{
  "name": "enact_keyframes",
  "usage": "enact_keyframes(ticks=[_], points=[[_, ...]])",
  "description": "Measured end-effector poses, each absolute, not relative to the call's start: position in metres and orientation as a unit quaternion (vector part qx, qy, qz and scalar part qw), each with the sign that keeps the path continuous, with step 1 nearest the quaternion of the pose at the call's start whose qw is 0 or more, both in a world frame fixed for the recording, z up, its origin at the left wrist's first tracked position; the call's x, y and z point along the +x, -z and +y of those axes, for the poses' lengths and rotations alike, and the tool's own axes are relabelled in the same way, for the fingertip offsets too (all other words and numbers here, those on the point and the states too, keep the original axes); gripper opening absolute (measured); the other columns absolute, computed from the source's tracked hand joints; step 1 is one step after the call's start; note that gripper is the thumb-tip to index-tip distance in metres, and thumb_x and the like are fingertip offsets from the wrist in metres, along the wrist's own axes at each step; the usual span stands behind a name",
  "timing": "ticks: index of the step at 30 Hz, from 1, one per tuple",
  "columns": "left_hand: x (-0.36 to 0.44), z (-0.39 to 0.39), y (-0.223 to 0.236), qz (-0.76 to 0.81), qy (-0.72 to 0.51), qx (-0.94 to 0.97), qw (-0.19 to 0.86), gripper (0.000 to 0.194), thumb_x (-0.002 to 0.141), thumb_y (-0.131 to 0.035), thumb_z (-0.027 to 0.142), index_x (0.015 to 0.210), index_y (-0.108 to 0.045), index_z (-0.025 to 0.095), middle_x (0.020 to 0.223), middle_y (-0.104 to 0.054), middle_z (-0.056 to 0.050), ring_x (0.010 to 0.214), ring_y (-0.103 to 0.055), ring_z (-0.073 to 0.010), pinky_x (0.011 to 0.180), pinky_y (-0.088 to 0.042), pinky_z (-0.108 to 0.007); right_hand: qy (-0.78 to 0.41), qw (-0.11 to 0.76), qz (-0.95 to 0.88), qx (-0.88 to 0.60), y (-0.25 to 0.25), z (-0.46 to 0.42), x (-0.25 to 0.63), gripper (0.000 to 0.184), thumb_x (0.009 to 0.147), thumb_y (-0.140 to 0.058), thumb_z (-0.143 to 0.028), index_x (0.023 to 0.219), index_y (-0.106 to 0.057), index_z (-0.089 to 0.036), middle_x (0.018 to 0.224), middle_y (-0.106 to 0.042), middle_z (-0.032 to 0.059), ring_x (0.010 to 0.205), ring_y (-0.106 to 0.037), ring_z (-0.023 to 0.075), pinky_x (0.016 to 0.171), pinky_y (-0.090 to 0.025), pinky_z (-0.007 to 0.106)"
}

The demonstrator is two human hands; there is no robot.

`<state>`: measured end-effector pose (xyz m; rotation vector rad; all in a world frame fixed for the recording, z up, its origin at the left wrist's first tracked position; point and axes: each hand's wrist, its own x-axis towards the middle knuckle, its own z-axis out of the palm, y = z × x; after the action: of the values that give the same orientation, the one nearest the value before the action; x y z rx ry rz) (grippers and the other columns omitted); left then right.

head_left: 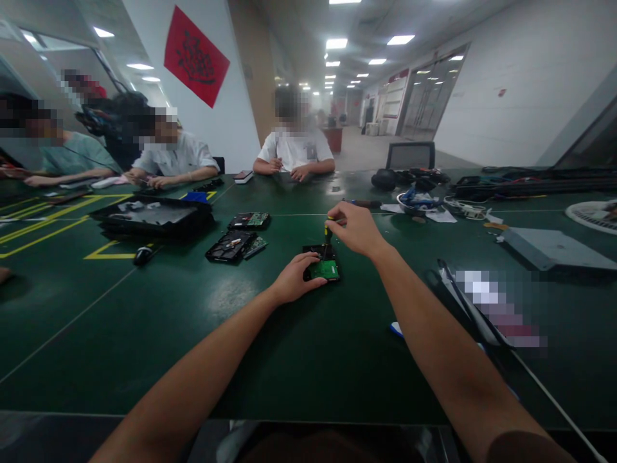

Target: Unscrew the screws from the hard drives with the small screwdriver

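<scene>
A hard drive [336, 256] lies on the green table in front of me, its green circuit board [328, 270] facing up. My left hand [295, 278] grips the drive's left side, with fingers over the far part and the thumb along the near edge. Above it, my right hand [357, 227] is closed around the yellow-and-black handle of a screwdriver [328, 233]. The screwdriver stands nearly upright with its shaft pointing down at the drive; its tip is too small to make out. To the left lie a black hard drive [230, 246] and another with a circuit board [249, 220].
A black tray [153, 217] and a computer mouse [143, 256] are on the left. At right sit a grey metal box [559, 247], a bowl of cables [413, 200] and a clear bag [470, 305]. Several people sit across the table, one person [295, 151] directly opposite.
</scene>
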<state>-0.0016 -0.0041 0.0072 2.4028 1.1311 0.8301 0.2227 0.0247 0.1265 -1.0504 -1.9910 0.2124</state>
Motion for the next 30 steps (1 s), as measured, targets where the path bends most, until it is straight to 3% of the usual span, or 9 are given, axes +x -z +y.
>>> enact_keyframes(ticks=[18, 30], points=[[-0.0008, -0.0025, -0.0058, 0.395, -0.294, 0.851, 0.182, 0.065, 0.084, -0.075, 0.057, 0.136, -0.061, 0.02, 0.147, -0.058, -0.014, 0.141, -0.052, -0.0298, 0.121, -0.04, -0.049, -0.092, 0.438, -0.785, -0.429, -0.1309, 0.0206, 0.2231, 0.009, 0.09, -0.068, -0.03, 0.09, -0.068, -0.021, 0.09, -0.074, 0.005, 0.081, -0.069, 0.0206, 0.079, -0.057, 0.037], [-0.001, -0.0022, -0.0052, 0.4, -0.29, 0.849, 0.187, 0.069, 0.083, -0.075, 0.058, 0.138, -0.06, 0.02, 0.148, -0.057, -0.015, 0.142, -0.05, -0.03, 0.121, -0.041, -0.049, -0.069, 0.414, -0.797, -0.433, -0.1273, 0.0247, 0.2247, 0.01, 0.092, -0.064, -0.029, 0.096, -0.068, -0.021, 0.097, -0.074, 0.0079, 0.09, -0.068, 0.0236, 0.084, -0.055, 0.04]])
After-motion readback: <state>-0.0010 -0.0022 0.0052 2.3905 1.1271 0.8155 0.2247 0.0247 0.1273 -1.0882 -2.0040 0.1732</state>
